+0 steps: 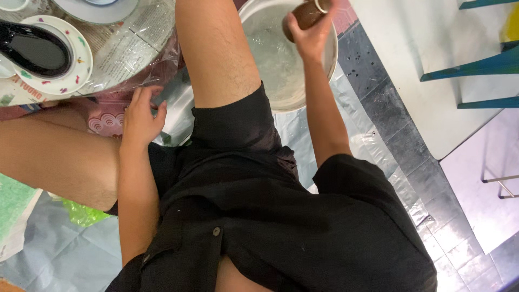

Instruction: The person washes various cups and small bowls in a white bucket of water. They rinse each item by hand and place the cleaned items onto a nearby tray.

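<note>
Over the basin, right hand raised, fingers gripping brown cup

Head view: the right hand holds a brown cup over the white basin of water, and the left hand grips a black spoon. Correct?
Not quite. In the head view the left hand holds nothing; it rests open beside the plastic-wrapped newspaper. The right hand does hold the brown cup over the white basin.

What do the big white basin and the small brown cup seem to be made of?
The basin looks like enamelled metal or plastic: a smooth, glossy white rim, with water inside. The brown cup in the right hand looks like glazed ceramic, dark and slightly shiny; blur leaves both uncertain.
</note>
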